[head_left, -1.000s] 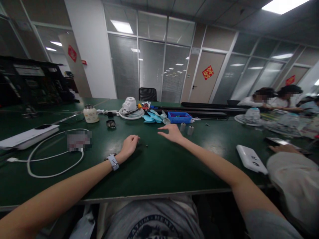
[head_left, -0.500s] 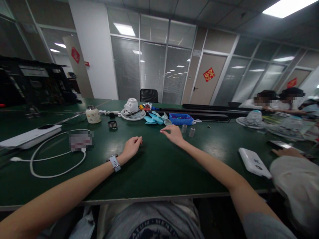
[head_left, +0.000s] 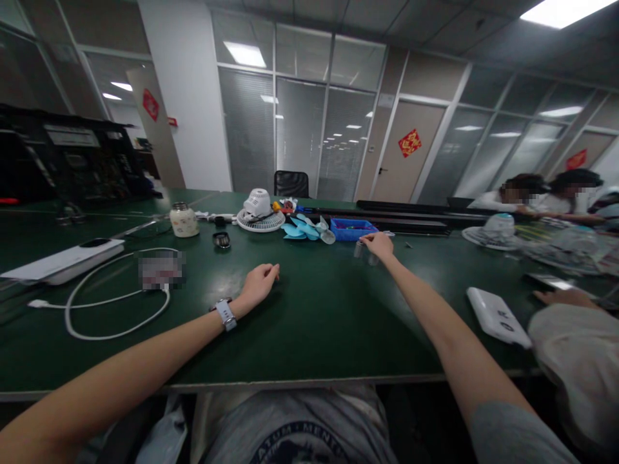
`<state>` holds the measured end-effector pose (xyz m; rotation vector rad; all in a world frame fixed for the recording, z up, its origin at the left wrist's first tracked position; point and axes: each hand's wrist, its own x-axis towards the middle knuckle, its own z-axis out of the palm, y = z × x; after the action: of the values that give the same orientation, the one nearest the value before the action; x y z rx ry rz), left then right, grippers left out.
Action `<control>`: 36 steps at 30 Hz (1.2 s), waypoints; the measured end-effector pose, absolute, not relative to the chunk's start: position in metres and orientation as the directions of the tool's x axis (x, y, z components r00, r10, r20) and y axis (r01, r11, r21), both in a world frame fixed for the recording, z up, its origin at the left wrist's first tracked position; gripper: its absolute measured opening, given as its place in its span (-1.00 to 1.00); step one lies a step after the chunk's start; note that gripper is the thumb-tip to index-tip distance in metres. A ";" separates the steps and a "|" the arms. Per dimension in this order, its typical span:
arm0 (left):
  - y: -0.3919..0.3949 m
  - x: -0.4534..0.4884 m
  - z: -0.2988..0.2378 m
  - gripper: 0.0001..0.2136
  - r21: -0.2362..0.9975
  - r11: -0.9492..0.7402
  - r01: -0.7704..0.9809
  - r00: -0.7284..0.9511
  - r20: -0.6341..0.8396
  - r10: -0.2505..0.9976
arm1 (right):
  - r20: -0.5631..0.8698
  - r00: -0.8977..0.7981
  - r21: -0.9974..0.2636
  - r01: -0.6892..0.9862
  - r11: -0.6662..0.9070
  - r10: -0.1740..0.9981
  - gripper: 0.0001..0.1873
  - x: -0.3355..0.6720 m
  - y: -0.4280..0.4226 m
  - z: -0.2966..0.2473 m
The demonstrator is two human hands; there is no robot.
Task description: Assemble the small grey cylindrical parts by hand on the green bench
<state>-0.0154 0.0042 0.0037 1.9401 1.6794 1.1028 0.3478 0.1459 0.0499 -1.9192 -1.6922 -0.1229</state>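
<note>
My left hand [head_left: 260, 285] rests on the green table with its fingers curled and the thumb along them; nothing shows in it. A watch on a light band [head_left: 225, 314] is round that wrist. My right hand [head_left: 380, 245] is further out, its thumb and fingertips closed at the top of a small grey metal cylinder [head_left: 358, 250]. A second such cylinder [head_left: 373, 260] stands just under this hand, partly covered by it. Behind the right hand is a blue plastic basket [head_left: 352, 232] with small items inside. Light-blue fan blades [head_left: 304, 229] lie left of the basket.
A white fan head with its grille [head_left: 260, 219] lies further back, near a patterned bottle [head_left: 184, 222] and a dark ring-shaped item [head_left: 222, 240]. A white cable [head_left: 116, 336] loops at left. A white device [head_left: 498, 317] lies at right, near another person's hand [head_left: 563, 296].
My right hand has moved right, from the open table over to the small cylinders. My left hand stays nearly where it was. The whole view has shifted slightly.
</note>
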 end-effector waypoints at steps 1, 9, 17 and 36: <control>0.004 -0.015 0.004 -0.57 0.698 -0.237 0.676 -0.005 0.326 0.945 | 0.426 0.193 -0.349 0.936 -0.037 0.884 -0.71 0.348 0.146 0.050; 0.007 -0.018 0.002 -0.56 0.694 -0.242 0.678 0.007 0.323 0.947 | 0.423 0.130 -0.343 0.939 0.026 0.897 -0.52 0.359 0.144 0.045; 0.004 -0.016 0.003 -0.56 0.680 -0.241 0.692 0.017 0.318 0.948 | 0.393 0.178 -0.655 0.743 0.138 0.902 -0.26 0.394 0.132 0.000; 0.001 -0.014 0.007 -0.54 0.674 -0.247 0.696 0.035 0.312 0.949 | 0.350 0.245 -0.782 0.608 0.138 0.904 -0.60 0.391 0.121 -0.011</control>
<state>-0.0135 0.0014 0.0075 1.9829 1.6714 1.0457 0.3908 0.1213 -0.0109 -1.5643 -1.4571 0.3907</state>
